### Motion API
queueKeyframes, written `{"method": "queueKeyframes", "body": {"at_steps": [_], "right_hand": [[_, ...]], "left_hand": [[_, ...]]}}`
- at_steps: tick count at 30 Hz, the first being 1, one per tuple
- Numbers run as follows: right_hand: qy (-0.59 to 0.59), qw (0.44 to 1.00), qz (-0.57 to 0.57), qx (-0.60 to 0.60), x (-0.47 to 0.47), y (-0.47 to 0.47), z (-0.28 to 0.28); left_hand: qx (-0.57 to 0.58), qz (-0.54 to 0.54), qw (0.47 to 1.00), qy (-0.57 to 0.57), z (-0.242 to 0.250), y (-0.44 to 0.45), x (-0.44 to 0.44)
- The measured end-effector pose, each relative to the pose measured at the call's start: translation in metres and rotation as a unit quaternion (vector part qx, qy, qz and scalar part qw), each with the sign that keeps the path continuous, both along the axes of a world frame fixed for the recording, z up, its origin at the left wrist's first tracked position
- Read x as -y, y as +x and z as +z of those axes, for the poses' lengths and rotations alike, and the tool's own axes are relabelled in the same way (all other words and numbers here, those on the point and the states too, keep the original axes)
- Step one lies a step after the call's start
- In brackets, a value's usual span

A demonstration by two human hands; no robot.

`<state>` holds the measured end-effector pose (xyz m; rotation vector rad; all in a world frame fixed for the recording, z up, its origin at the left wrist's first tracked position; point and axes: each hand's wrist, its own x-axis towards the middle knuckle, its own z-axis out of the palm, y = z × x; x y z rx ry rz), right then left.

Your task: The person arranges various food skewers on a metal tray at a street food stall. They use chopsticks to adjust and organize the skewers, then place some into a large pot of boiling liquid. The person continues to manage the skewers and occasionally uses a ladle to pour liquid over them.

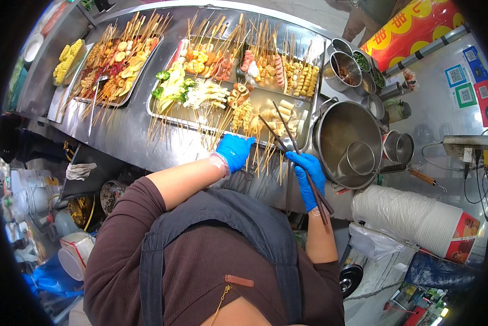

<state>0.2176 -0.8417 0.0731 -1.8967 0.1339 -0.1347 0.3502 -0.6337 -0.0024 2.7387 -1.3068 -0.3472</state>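
Note:
My left hand (232, 153), in a blue glove, is curled around the ends of bamboo skewers (224, 129) at the front edge of a steel tray (174, 120). Spiral-cut food (242, 114) and brown rolls (239, 95) lie on skewers just beyond it. A pair of long dark chopsticks (299, 150) is in my right hand (310, 175), also gloved in blue. Their tips are apart above the tray's right front section, near pale rolled pieces (285, 107) in broth. White enoki-like mushrooms (205, 93) and green broccoli (162, 75) sit further left.
Left stands a second tray of sauced skewers (121, 61) with a ladle (98, 87), then a corn container (69, 61). A large steel pot (347, 126) of liquid adjoins my right hand. Seasoning pots (341, 73) stand behind it; stacked paper bowls (411, 220) lie right.

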Motion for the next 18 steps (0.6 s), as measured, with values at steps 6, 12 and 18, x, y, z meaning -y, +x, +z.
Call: {"method": "queueKeyframes", "body": {"at_steps": [6, 12, 18], "right_hand": [[-0.062, 0.992, 0.048, 0.102, 0.0, 0.006, -0.007], [-0.061, 0.994, -0.011, 0.093, -0.002, -0.001, -0.014], [-0.082, 0.986, -0.055, 0.136, -0.005, -0.003, 0.004]], "left_hand": [[0.002, 0.002, 1.0, -0.005, 0.0, 0.0, -0.001], [-0.004, 0.003, 1.0, 0.004, -0.001, 0.0, 0.0], [-0.008, 0.007, 1.0, -0.007, -0.006, 0.0, -0.001]]}}
